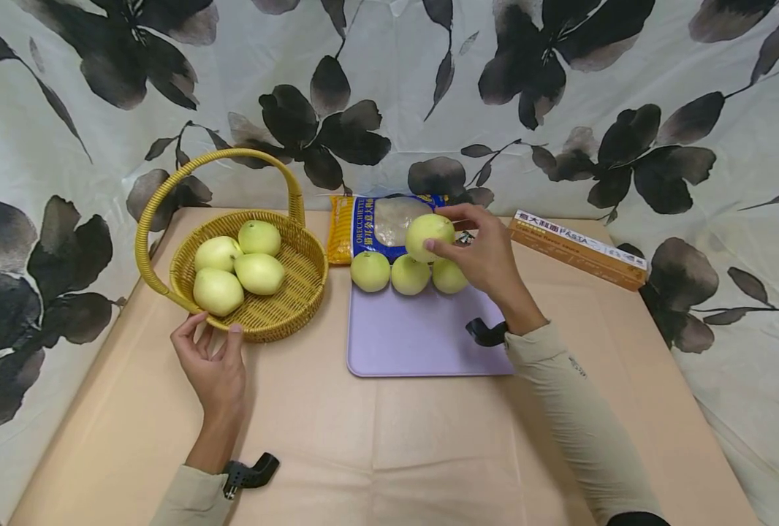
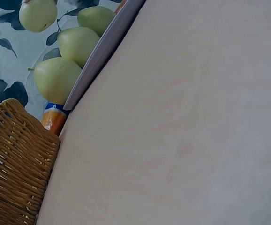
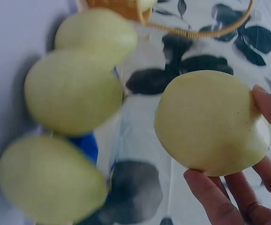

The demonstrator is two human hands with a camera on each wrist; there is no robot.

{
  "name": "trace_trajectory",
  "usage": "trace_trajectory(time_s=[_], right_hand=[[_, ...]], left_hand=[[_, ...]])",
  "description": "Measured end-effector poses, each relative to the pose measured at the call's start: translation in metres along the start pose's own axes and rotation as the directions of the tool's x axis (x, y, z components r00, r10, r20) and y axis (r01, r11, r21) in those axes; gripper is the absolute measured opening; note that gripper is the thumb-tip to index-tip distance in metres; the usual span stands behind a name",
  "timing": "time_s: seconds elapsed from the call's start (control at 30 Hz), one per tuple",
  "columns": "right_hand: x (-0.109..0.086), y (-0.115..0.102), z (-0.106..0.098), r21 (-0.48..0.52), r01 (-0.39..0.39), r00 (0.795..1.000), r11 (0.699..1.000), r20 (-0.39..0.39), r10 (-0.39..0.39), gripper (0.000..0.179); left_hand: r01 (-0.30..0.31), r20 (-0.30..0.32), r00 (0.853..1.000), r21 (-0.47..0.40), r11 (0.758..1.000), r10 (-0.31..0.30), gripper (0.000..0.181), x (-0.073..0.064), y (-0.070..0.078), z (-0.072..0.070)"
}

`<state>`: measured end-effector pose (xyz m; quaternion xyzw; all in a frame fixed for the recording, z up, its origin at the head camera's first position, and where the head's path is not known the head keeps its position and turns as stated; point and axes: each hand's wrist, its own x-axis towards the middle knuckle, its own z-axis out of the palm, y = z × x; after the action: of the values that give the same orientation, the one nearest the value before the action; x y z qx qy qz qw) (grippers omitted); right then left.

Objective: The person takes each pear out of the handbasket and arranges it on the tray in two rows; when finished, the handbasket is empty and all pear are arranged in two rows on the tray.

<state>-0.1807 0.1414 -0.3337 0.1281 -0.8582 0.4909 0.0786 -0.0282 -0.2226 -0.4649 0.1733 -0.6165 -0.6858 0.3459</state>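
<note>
My right hand (image 1: 488, 252) holds a pale yellow-green pear (image 1: 429, 237) between thumb and fingers, raised over the purple tray (image 1: 416, 336). Three more pears (image 1: 410, 275) lie in a row along the tray's far side; they appear large in the right wrist view. On the left stands a yellow wicker basket (image 1: 304, 303) with a tall arched handle and several pears (image 1: 260, 274) inside. My left hand (image 1: 215, 369) touches the basket's near outer side with spread thumb and fingers. The left wrist view shows the basket's woven wall (image 2: 18, 164), but not this hand.
Behind the tray lies a blue and yellow orecchiette bag (image 1: 343, 230), partly covered by pears and hand. An orange pasta box (image 1: 576, 252) is at the back right. A flowered cloth (image 1: 403, 88) hangs behind the beige table (image 1: 376, 438).
</note>
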Motion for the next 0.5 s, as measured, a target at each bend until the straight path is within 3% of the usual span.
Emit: trace_trajectory(time_s=[0.3,0.5], right_hand=[[-0.005,0.034,-0.045,-0.075,-0.077,0.994,0.994,-0.082,0.071,0.051],[-0.011,0.056,-0.064,-0.121,-0.133,0.988,0.984,-0.099,0.122,0.054]], left_hand=[[0.008,-0.001,1.000,0.006,1.000,-0.008,0.051,0.000,0.001,0.001],[0.013,-0.002,1.000,0.000,1.000,-0.013,0.051,0.000,0.001,0.002]])
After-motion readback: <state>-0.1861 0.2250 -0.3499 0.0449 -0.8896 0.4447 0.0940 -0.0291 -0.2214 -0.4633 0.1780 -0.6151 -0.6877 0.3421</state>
